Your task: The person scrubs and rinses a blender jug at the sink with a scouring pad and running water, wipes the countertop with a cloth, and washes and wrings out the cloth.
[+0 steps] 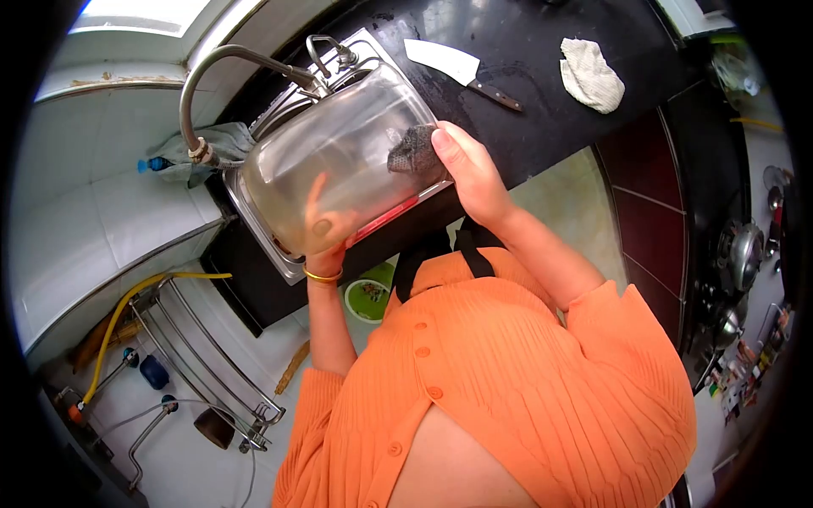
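Observation:
A large clear plastic container (347, 135) lies tilted over the steel sink (292, 269). My left hand (329, 222) shows through its transparent wall at the near left, gripping and supporting it, with one finger stretched out. At the container's right end, my right hand (474, 173) is closed on a dark grey mesh scouring pad (413, 151) pressed against the plastic. The right thumb shows, but the other fingers are partly hidden. Whether the pad is on the inner or outer face I cannot tell. A red strip (385, 218) shows along the near edge.
A curved faucet (188, 102) arches over the sink's left side. A cleaver (453, 68) and a crumpled white cloth (591, 74) lie on the black counter (525, 25). Below, a green tub (367, 300) stands on the floor. A metal rack (199, 347) is at lower left.

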The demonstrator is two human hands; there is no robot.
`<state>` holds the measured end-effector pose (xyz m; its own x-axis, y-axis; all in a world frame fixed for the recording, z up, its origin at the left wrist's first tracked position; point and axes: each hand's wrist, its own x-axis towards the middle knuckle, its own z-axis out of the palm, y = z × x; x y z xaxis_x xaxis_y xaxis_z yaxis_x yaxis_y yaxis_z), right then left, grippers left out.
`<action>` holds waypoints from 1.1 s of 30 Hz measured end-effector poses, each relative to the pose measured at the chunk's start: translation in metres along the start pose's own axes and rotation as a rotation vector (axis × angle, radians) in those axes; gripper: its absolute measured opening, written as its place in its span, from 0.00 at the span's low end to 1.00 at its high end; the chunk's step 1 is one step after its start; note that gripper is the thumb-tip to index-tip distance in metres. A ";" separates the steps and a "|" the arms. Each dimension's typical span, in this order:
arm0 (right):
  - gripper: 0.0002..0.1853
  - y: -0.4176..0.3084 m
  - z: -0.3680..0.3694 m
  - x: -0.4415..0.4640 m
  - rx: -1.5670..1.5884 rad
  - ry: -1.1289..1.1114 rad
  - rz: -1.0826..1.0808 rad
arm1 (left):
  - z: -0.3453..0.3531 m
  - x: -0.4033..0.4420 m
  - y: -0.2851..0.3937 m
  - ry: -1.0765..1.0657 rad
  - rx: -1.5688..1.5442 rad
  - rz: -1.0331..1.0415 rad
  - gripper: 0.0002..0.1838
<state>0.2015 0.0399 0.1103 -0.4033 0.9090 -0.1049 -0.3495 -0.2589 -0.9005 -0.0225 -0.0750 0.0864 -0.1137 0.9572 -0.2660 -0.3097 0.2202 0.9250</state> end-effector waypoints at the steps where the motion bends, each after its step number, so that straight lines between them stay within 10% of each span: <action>1: 0.23 -0.003 -0.004 0.004 -0.027 -0.051 0.031 | -0.018 0.001 -0.010 0.000 -0.002 -0.002 0.45; 4: 0.22 -0.002 -0.008 0.017 -0.022 -0.064 0.088 | -0.056 0.005 -0.037 0.072 0.924 0.260 0.43; 10: 0.14 0.001 -0.023 0.046 0.260 -0.210 0.309 | -0.038 0.003 0.014 0.024 0.811 0.287 0.19; 14: 0.14 0.007 -0.028 0.065 0.317 -0.290 0.448 | -0.082 -0.020 -0.020 0.059 0.521 -0.053 0.24; 18: 0.16 -0.005 0.007 0.063 0.153 0.024 0.099 | -0.050 0.000 -0.023 0.077 1.087 0.471 0.35; 26: 0.20 -0.004 0.011 0.061 0.193 0.209 0.182 | -0.024 0.017 -0.024 0.161 1.111 0.550 0.37; 33: 0.21 -0.027 0.018 0.046 0.488 -0.284 0.438 | -0.017 0.012 -0.003 0.085 0.652 0.143 0.38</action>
<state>0.1771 0.0832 0.1370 -0.7746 0.5853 -0.2394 -0.4172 -0.7575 -0.5021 -0.0386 -0.0675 0.0759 -0.1931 0.9732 -0.1248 0.3446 0.1864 0.9201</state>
